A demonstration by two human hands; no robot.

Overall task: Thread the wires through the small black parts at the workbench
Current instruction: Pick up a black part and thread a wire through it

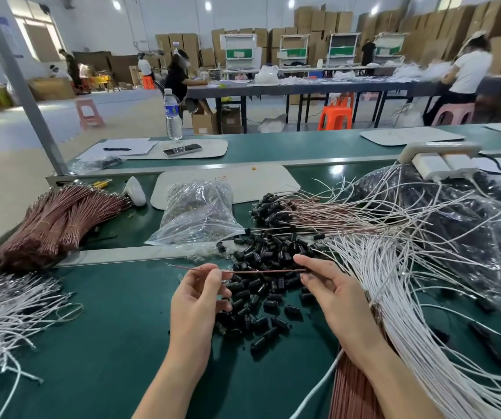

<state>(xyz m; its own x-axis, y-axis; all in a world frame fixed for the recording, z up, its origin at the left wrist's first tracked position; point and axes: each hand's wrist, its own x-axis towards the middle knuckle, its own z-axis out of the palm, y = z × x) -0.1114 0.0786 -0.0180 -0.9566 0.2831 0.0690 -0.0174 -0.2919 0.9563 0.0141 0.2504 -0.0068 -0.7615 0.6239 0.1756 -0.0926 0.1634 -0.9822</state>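
A thin reddish wire stretches level above the green bench, pinched between both hands. My left hand grips it near its bare left tip. My right hand holds the other end over a loose heap of small black parts. Whether a black part sits on this wire is hidden by my fingers. Wires with black parts on them lie further back. Long white wires fan out to the right.
Bundles of reddish wires and white wires lie at the left. A clear bag of parts stands mid-bench, a large plastic bag at the right. A water bottle, phone, white pads and other workers are beyond.
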